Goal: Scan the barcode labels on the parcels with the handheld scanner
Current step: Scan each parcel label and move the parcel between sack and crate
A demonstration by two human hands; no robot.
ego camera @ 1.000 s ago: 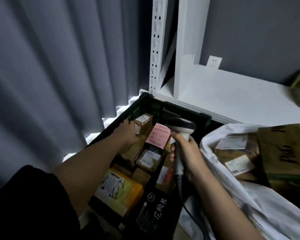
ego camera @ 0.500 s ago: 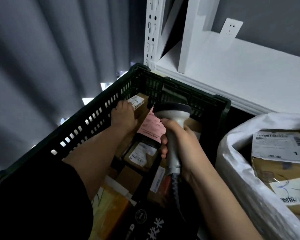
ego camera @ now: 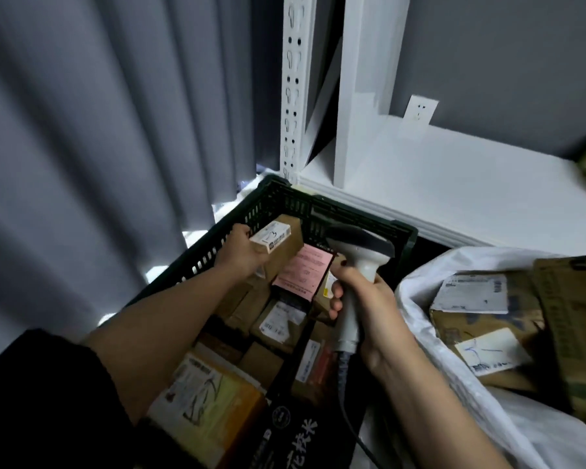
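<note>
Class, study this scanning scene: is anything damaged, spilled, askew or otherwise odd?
Nothing is clearly damaged or spilled. The parcels in the black crate lie jumbled at mixed angles, normal for a sorting bin. The left hand holds a small brown box tilted, its label up, while the right hand grips the scanner.

My left hand (ego camera: 242, 253) reaches forward on a bare forearm, fingers curled around a small brown cardboard parcel (ego camera: 279, 243). My right hand (ego camera: 366, 299) is wrapped round the grip of the grey handheld scanner (ego camera: 357, 262), wrist bent slightly inward.
</note>
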